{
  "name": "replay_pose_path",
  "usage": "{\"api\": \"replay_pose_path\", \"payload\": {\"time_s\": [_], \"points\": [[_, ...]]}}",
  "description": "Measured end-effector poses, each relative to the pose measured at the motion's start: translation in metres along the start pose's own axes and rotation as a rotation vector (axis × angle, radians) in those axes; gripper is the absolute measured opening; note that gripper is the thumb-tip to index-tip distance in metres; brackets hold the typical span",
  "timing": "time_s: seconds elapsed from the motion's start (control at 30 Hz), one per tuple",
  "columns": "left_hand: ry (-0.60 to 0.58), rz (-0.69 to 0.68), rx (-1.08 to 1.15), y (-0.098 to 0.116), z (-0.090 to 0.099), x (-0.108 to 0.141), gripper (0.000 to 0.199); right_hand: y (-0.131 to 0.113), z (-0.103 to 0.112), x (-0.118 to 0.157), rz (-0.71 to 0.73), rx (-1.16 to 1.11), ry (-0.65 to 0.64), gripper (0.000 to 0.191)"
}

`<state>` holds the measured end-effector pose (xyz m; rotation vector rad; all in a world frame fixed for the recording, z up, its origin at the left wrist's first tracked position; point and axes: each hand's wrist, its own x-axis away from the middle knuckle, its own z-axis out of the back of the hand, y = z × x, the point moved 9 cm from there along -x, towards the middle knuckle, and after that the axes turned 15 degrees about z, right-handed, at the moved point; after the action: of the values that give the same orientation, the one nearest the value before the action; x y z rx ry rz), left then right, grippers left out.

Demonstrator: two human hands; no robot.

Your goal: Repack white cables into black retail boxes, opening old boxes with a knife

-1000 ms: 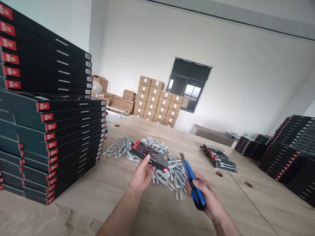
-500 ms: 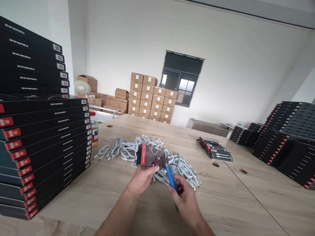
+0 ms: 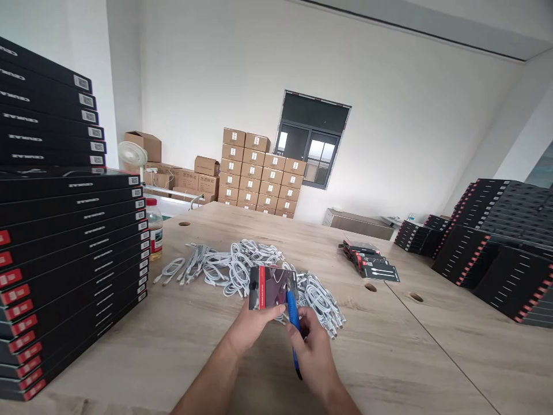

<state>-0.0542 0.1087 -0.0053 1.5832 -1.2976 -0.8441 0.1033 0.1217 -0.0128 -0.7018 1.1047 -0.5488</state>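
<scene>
My left hand (image 3: 254, 323) is closed on the lower edge of a flat black package (image 3: 270, 287) with a red stripe and a clear, shiny window. In my right hand (image 3: 313, 346) is a blue utility knife (image 3: 294, 314), gripped around its handle and pointing up and away from me. The knife's tip lies at the right side of the package; I cannot tell whether the blade cuts into it. Behind and beside both hands a pile of coiled white cables (image 3: 242, 259) is spread on the wooden table (image 3: 181, 346).
Tall stacks of black boxes stand at the left (image 3: 99, 242) and right (image 3: 470, 253). A bottle with a red cap (image 3: 154, 227) is beside the left stack. Several flat packages (image 3: 374, 268) lie right of the cables. Round holes (image 3: 370, 287) pierce the tabletop. Cartons (image 3: 254, 173) line the far wall.
The package has come slightly lower and closer, tilted differently, with the knife now overlapping its right part. The knife stands more upright. The whole view has shifted a little to the right.
</scene>
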Motion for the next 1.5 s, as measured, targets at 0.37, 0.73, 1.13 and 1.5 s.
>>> {"api": "replay_pose_path", "payload": {"time_s": [0.37,0.73,1.13,1.5], "points": [[-0.236,0.037,0.09,0.007,-0.036,0.017,0.041,0.07,0.143,-0.013,-0.279,0.122,0.542,0.04],[-0.125,-0.038,0.369,0.01,-0.02,0.006,0.059,-0.009,0.051,-0.013,0.09,0.033,-0.135,0.027],[0.03,0.054,-0.018,-0.013,-0.024,0.005,0.042,-0.014,0.032,-0.011,0.041,0.087,-0.117,0.023],[-0.12,0.248,0.12,-0.038,-0.059,0.012,0.039,0.076,0.192,-0.01,-0.521,0.66,0.183,0.045]]}}
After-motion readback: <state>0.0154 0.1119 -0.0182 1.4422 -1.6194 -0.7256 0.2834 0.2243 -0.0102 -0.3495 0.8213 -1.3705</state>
